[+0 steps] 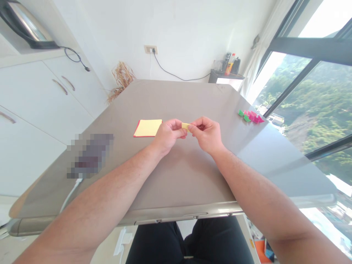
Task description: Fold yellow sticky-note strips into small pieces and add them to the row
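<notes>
Pinching the small yellow paper (185, 125), our left hand (169, 135) and right hand (208, 134) both grip it. We should press lightly, keeping its edges even.

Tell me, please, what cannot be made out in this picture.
All in the head view:
Slip: partly covered by the left hand and right hand.
Pad: lower right corner hidden by the left hand.
Dark thing: identity blurred by pixel blocks.
Bottle: label too small to read.
Appliance: cut off at the picture's top left.
</notes>
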Tool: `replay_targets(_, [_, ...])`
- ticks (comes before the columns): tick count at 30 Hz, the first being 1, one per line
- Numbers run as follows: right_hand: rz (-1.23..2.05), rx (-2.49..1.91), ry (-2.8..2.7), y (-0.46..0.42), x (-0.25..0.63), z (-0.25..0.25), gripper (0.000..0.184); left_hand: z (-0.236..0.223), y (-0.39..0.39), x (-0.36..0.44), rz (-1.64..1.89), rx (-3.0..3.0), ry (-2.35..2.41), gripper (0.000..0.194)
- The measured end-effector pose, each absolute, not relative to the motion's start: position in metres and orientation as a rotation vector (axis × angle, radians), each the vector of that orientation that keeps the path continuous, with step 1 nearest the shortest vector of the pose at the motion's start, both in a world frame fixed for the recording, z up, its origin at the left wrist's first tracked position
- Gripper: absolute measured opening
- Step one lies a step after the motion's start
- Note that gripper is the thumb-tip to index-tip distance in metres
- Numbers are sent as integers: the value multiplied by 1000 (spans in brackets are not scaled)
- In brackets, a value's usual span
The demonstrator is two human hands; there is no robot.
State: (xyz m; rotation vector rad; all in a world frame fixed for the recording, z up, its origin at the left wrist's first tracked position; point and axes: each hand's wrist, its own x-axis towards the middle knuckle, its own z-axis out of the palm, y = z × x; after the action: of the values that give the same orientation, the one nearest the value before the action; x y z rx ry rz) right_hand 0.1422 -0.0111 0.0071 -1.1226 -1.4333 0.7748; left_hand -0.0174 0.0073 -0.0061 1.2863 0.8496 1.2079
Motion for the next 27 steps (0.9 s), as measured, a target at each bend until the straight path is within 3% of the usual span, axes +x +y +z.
replay_targets(8, [786,-1143,-1428,-9,142,8,14,-4,6,-17,1228,1318,929,15])
replay_targets(16, [839,-1165,-1347,-7,143,6,20,-3,1,-11,1309,1365,964,29])
replay_targets(27, [930,-1127,-1337,-2,144,2,20,3,-1,-13,1307,1411,995,27])
